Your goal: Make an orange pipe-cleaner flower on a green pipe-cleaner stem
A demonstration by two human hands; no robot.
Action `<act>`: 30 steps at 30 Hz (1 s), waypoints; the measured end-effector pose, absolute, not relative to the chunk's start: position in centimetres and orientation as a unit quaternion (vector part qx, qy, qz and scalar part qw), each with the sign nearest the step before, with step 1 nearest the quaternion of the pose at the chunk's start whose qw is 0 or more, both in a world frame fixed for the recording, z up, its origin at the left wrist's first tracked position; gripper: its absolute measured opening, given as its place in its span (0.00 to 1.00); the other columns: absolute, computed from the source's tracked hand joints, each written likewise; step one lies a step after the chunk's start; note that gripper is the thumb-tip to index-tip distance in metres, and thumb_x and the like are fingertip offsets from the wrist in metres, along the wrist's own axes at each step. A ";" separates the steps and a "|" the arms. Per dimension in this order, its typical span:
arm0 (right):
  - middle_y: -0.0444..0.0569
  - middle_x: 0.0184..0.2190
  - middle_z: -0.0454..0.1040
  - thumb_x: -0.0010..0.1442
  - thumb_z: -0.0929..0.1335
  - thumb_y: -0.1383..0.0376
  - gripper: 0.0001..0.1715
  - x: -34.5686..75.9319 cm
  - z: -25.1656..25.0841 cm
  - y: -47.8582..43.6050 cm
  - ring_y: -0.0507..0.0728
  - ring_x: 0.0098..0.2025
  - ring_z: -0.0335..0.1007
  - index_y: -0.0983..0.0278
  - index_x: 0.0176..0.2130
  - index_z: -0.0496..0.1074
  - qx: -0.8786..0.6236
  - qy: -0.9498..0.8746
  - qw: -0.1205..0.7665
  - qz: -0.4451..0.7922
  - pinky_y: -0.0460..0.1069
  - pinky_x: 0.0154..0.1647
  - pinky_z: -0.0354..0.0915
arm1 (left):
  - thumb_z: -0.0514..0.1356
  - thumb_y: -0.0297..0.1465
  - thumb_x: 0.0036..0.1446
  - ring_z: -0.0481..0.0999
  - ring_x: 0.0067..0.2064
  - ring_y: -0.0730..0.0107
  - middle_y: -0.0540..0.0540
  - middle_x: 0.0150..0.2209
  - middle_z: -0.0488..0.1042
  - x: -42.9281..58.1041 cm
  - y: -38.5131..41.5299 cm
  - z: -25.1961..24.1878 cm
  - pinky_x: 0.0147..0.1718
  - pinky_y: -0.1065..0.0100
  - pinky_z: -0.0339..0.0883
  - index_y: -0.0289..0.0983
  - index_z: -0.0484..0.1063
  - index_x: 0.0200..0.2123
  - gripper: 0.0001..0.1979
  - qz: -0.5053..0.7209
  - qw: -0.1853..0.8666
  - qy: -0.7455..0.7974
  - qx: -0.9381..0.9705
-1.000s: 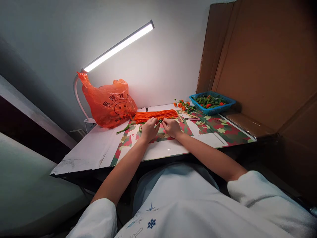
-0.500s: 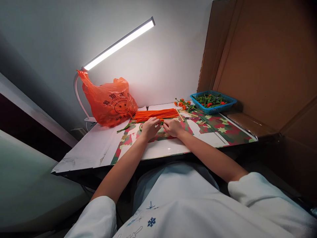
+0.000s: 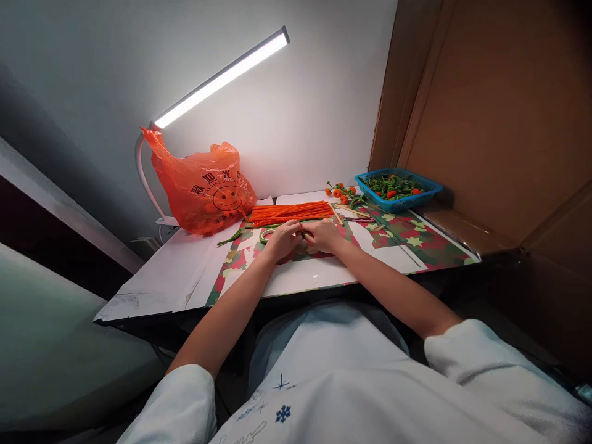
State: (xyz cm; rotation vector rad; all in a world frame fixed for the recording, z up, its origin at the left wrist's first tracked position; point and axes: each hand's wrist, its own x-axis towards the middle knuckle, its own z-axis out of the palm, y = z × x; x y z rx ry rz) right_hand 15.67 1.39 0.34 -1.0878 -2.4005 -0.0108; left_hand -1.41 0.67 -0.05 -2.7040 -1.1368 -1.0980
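My left hand [image 3: 283,239] and my right hand [image 3: 324,236] meet over the middle of the table, fingertips closed together on a small pipe-cleaner flower [image 3: 303,234]. Only a dark green bit of it shows; fingers cover its orange head. Just behind the hands lies a bundle of orange pipe cleaners [image 3: 291,213]. A ring-shaped roll [image 3: 265,235], perhaps tape, rests by my left hand. Farther left are short green pipe cleaners [image 3: 230,238]. Beyond my right hand lie a wooden stick [image 3: 337,214] and a pinkish-handled tool [image 3: 359,219], its kind unclear.
An orange plastic bag [image 3: 203,192] stands at the back left under a lit lamp [image 3: 222,80]. Several orange flowers [image 3: 341,193] lie beside a blue basket [image 3: 393,205] of green and orange pieces. Cardboard [image 3: 490,117] walls off the right. The table [image 3: 161,287] has a patterned cover.
The fingers have closed further over the flower, so its orange head, visible before, is now hidden. My right fingers have shifted slightly left, towards the left hand.
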 end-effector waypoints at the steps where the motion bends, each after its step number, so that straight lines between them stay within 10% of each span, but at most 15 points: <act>1: 0.47 0.25 0.74 0.59 0.61 0.67 0.11 15.7 0.2 1.5 0.53 0.26 0.61 0.63 0.29 0.71 -0.395 -0.880 0.265 0.008 0.48 0.30 0.45 | 0.53 0.23 0.50 0.66 0.31 0.72 0.49 0.29 0.67 -1.3 0.6 0.0 0.32 0.71 0.62 0.37 0.66 0.26 0.06 -0.361 0.000 -0.361 -0.860; 20: 0.40 0.17 0.58 0.56 0.61 0.65 0.12 15.6 -0.6 1.4 0.49 0.20 0.53 0.62 0.22 0.56 -0.330 -0.796 0.491 0.128 0.45 0.25 0.49 | 0.59 0.34 0.52 0.73 0.29 0.76 0.50 0.32 0.70 -0.6 0.3 -0.4 0.26 0.70 0.76 0.37 0.67 0.31 0.06 -0.559 -0.269 -0.353 -0.700; 30: 0.41 0.17 0.58 0.56 0.60 0.67 0.13 15.9 -0.6 2.0 0.50 0.21 0.51 0.62 0.21 0.56 -0.312 -0.850 0.423 0.040 0.46 0.28 0.49 | 0.59 0.38 0.56 0.75 0.29 0.74 0.47 0.31 0.74 -1.3 0.4 -0.1 0.24 0.74 0.72 0.36 0.69 0.31 0.10 -0.500 -0.123 -0.360 -0.778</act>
